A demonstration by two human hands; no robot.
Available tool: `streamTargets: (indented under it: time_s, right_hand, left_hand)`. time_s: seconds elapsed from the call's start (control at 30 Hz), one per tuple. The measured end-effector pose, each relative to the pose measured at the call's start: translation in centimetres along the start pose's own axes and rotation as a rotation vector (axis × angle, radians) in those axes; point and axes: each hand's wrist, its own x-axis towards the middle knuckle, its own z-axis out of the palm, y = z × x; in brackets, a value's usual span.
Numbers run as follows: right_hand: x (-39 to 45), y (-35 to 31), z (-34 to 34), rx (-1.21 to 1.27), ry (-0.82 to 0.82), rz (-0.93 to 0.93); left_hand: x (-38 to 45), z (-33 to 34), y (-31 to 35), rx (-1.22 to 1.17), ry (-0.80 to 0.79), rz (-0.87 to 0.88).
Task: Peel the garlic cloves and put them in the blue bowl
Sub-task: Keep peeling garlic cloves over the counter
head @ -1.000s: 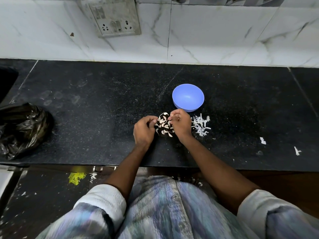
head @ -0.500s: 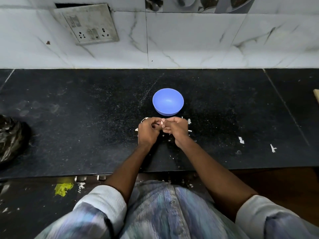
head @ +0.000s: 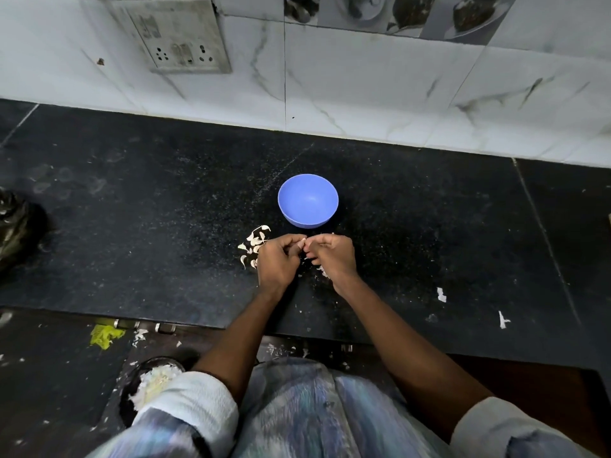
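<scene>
Together over the black worktop [head: 132,226], left hand [head: 277,262] and right hand [head: 334,257], fingers curled, pinching one small garlic clove [head: 302,250]. Just beyond, empty blue bowl [head: 308,200]; unpeeled cloves [head: 254,244] beside the left hand.

Both forearms reach forward, sleeves rolled at elbows. Left hand [head: 277,263] and right hand [head: 332,257] meet knuckles-up, fingers curled inward, fingertips [head: 302,248] pinched together over something small, barely visible.

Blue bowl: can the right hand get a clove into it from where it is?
Probably yes. The blue bowl sits open-topped just beyond the right hand, with bare counter between them and nothing blocking.
</scene>
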Motion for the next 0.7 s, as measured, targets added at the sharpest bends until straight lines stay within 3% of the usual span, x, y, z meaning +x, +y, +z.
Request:
streamTargets:
  time_s: [0.2, 0.7]
  right_hand:
    - [0.0, 0.0, 0.6, -0.116, 0.02, -0.053]
    - [-1.8, 0.8, 2.7, 0.015, 0.095, 0.007]
  left_hand:
    - [-0.3, -1.0, -0.7, 0.053, -0.023, -0.043]
    - [0.0, -2.9, -2.5, 0.141, -0.09, 0.112]
